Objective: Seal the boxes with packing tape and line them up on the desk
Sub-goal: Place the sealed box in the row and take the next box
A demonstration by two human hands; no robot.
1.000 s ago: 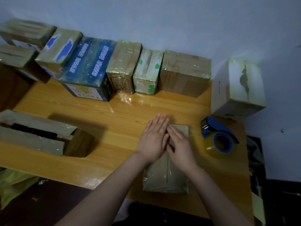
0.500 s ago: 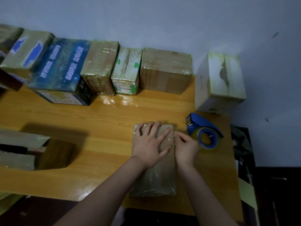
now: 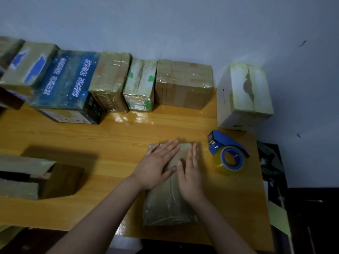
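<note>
A flat brown box (image 3: 167, 206) wrapped in clear tape lies lengthwise on the wooden desk (image 3: 113, 143) near its front edge. My left hand (image 3: 157, 165) lies flat on the box's far left part, fingers straight and spread. My right hand (image 3: 189, 175) lies flat beside it on the far right part, fingers straight and together. A blue tape dispenser (image 3: 227, 153) with a roll of clear tape sits just right of the box. Several taped boxes (image 3: 110, 81) stand side by side along the wall.
A white box (image 3: 244, 96) stands alone at the back right corner. An open-topped brown box (image 3: 36, 176) sits at the left front. Dark furniture (image 3: 302, 208) is off the desk's right edge.
My right hand has moved from the box's right edge, fingers curled, onto its top and now lies flat. My left hand has stayed on the far left part.
</note>
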